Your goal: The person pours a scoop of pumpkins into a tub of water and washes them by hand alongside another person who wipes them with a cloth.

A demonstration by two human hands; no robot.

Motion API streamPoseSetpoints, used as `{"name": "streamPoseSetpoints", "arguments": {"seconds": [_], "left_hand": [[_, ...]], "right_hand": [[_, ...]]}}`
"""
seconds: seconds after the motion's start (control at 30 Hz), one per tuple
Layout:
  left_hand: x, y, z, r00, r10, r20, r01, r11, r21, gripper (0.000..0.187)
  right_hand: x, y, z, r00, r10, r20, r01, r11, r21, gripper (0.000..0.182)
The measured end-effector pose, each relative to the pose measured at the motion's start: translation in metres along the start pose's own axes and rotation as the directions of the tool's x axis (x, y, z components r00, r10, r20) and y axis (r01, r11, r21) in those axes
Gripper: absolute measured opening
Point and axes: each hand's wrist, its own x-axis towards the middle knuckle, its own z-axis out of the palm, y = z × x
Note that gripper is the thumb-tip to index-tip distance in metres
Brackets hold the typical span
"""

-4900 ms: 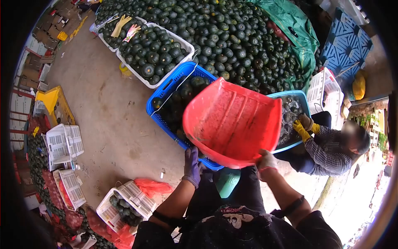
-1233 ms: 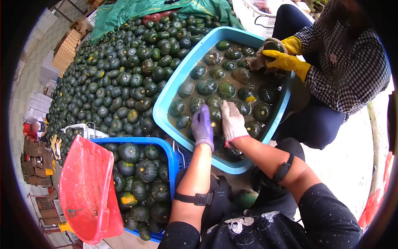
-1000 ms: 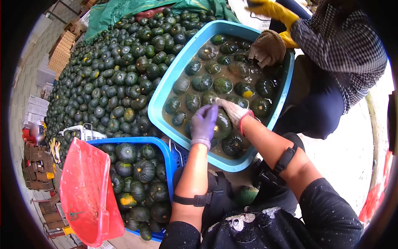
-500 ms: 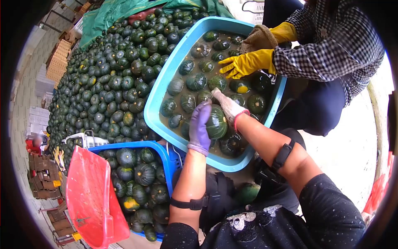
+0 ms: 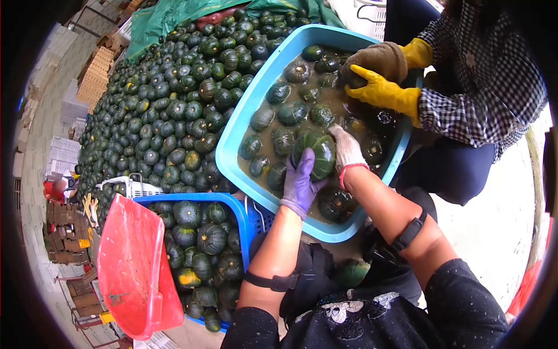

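A round dark-green pumpkin (image 5: 315,152) is held between my two hands, just over the muddy water of the light-blue tub (image 5: 231,168). My left hand (image 5: 302,185), in a purple glove, cups its near left side with the thumb up. My right hand (image 5: 347,150), in a whitish knit glove with a red cuff, presses against its right side, its fingers partly hidden. Several other pumpkins float around it, among them a pumpkin (image 5: 292,113) farther back. The water hides their lower parts.
Opposite me, a person in yellow gloves (image 5: 386,96) holds a dark pumpkin with a brown cloth (image 5: 381,59) over the tub. A blue crate (image 5: 243,230) of pumpkins stands at my left, a red plastic scoop (image 5: 131,264) against it. Behind lies a large pumpkin heap (image 5: 168,122).
The pumpkin in my hands has turned and come up slightly, my purple glove now more beneath it. The other person's nearer yellow glove has moved from over the water onto a pumpkin beside the cloth.
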Motion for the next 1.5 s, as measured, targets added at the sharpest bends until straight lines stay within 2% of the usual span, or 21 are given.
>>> {"name": "streamPoseSetpoints", "arguments": {"seconds": [0.13,0.23,0.27,0.3,0.37,0.4,0.47,0.53,0.6,0.7,0.8,0.9,1.07,1.13,1.17,1.2,1.23,1.33,1.4,1.47,1.5], "left_hand": [[-0.006,0.016,-0.025,0.966,-0.258,0.004,0.176,0.669,0.723,0.084],[-0.003,0.088,-0.031,0.977,-0.211,0.035,0.026,0.281,0.959,0.09],[0.016,0.13,-0.046,0.956,-0.004,0.293,-0.292,-0.103,0.951,0.059],[0.054,0.198,-0.064,0.919,-0.132,0.372,-0.358,0.115,0.926,0.027],[0.04,0.283,-0.018,0.682,0.73,-0.053,-0.49,0.509,0.707,0.014],[0.042,0.306,-0.012,0.507,0.842,-0.184,-0.572,0.488,0.659,0.017],[0.056,0.267,-0.044,0.752,0.66,0.004,-0.433,0.489,0.758,0.023],[0.07,0.166,-0.087,0.976,0.005,0.217,-0.211,0.272,0.939,0.03],[0.037,0.079,-0.028,0.874,-0.454,-0.172,-0.081,-0.486,0.87,0.066],[0.047,-0.012,-0.011,0.935,-0.185,-0.301,0.117,-0.642,0.758,0.074],[0.082,-0.042,-0.038,0.89,-0.343,-0.301,-0.049,-0.727,0.685,0.044],[0.077,-0.03,-0.056,0.938,-0.191,-0.29,0.141,-0.552,0.821,0.068],[0.005,0.034,-0.044,0.987,0.015,-0.158,0.159,-0.062,0.985,0.101],[0.003,0.035,-0.056,0.972,0.063,-0.225,0.164,0.501,0.85,0.093],[-0.004,0.042,-0.05,0.966,0.058,-0.252,0.111,0.785,0.609,0.089],[-0.013,0.04,-0.04,0.942,0.036,-0.333,0.072,0.949,0.307,0.085],[-0.002,0.029,-0.047,0.944,0.101,-0.313,-0.032,0.975,0.219,0.082],[0.023,0.001,-0.048,0.932,0.144,-0.331,-0.18,0.98,-0.081,0.061],[0.03,-0.01,-0.048,0.934,0.173,-0.314,-0.18,0.984,0.008,0.055],[0.032,-0.025,-0.044,0.918,0.255,-0.304,-0.148,0.931,0.335,0.05],[0.032,-0.028,-0.039,0.908,0.313,-0.28,-0.138,0.852,0.505,0.048]], "right_hand": [[0.006,-0.041,-0.003,0.954,-0.275,-0.119,0.228,0.924,-0.307,0.05],[-0.012,-0.075,0.008,0.979,-0.199,-0.047,0.2,0.98,0.013,0.04],[-0.014,-0.08,0.011,0.986,-0.166,0.001,0.164,0.979,0.124,0.036],[-0.017,-0.079,0.01,0.991,-0.129,0.047,0.115,0.966,0.231,0.033],[-0.018,-0.078,0.008,0.99,-0.081,0.119,0.034,0.936,0.35,0.03],[-0.016,-0.081,0.008,0.985,-0.074,0.157,0.004,0.914,0.406,0.028],[-0.013,-0.085,0.011,0.981,-0.093,0.171,0.023,0.928,0.372,0.027],[-0.016,-0.083,0.017,0.978,-0.097,0.185,0.029,0.94,0.341,0.027],[-0.018,-0.074,0.024,0.984,-0.07,0.166,0.032,0.974,0.224,0.034],[-0.008,-0.049,0.026,0.968,-0.086,0.235,0.149,0.952,-0.266,0.041],[0.007,-0.011,0.014,0.754,-0.208,0.624,0.657,0.189,-0.73,0.039],[0.004,0.028,0.006,0.89,-0.138,0.435,0.423,-0.108,-0.9,0.029],[0.023,0.036,0.006,0.962,0.212,0.171,0.181,-0.03,-0.983,0.032],[0.108,0.107,-0.014,0.827,0.049,0.56,0.554,-0.244,-0.796,0.028],[0.09,0.093,-0.001,0.937,0.113,0.331,0.194,0.62,-0.761,0.026],[0.073,0.081,0.008,0.903,0.368,0.221,-0.36,0.93,-0.074,0.025],[0.076,0.081,0.011,0.818,0.425,0.388,-0.457,0.889,-0.009,0.02],[-0.063,0.015,0.04,0.874,0.154,0.461,0.083,0.887,-0.454,0.03],[-0.107,0.036,0.038,0.846,-0.208,0.491,0.495,-0.038,-0.868,0.045],[-0.058,0.064,0.017,0.645,-0.327,0.691,0.659,-0.219,-0.719,0.048],[-0.052,0.035,0.026,0.837,-0.319,0.444,0.543,0.58,-0.607,0.048]]}}
